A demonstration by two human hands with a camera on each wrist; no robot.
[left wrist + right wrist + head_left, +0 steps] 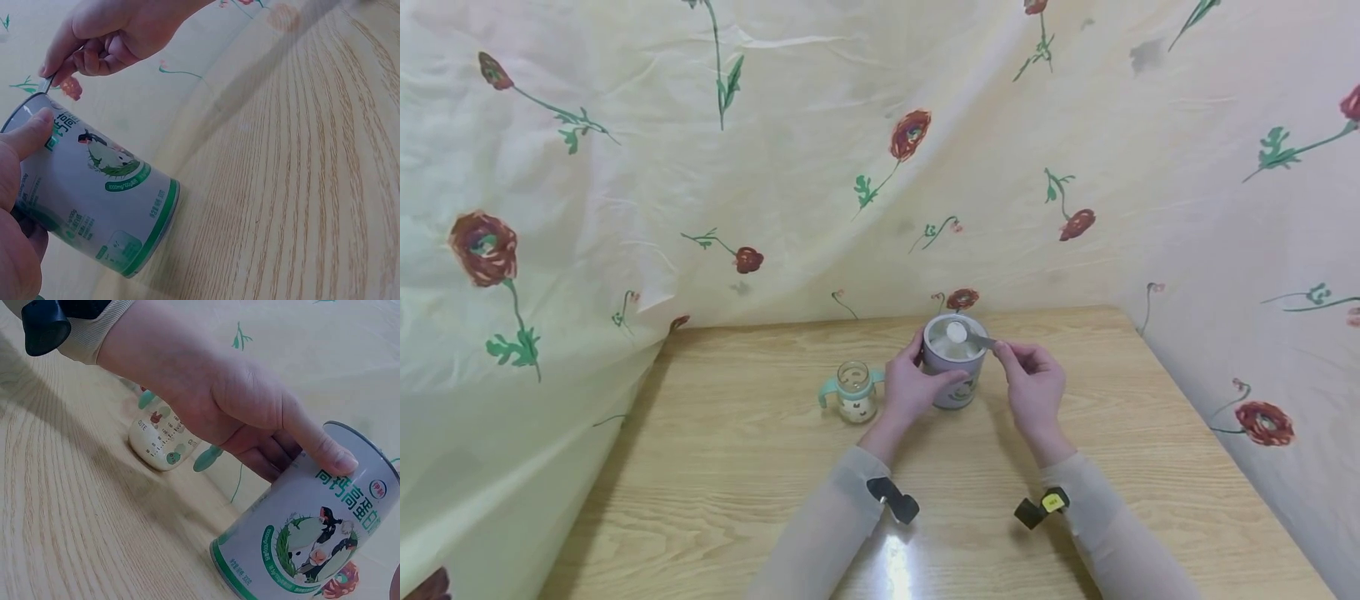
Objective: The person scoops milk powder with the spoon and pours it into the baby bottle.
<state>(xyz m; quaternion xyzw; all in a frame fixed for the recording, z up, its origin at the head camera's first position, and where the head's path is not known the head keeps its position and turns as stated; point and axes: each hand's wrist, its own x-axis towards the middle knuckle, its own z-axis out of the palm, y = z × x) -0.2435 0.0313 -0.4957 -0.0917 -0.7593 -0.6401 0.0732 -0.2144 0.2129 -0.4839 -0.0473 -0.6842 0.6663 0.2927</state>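
Observation:
A white and green milk powder can (958,393) with a cow picture stands uncovered on the table. My left hand (913,387) grips its side, the thumb (337,459) lying across the front near the rim in the right wrist view. Over the can's mouth is a spoon (979,339), its bowl heaped with white powder. My right hand (1033,385) pinches the spoon's handle between thumb and fingers at the right of the rim. In the left wrist view the can (112,194) hides the spoon's bowl, and only a bit of handle shows below the right hand (122,40).
Just left of my left hand stands a clear baby bottle (857,406) with teal handles and no lid, measuring marks on its side (164,439). The wooden table (737,467) meets a flower-printed cloth (812,167) at the back and sides.

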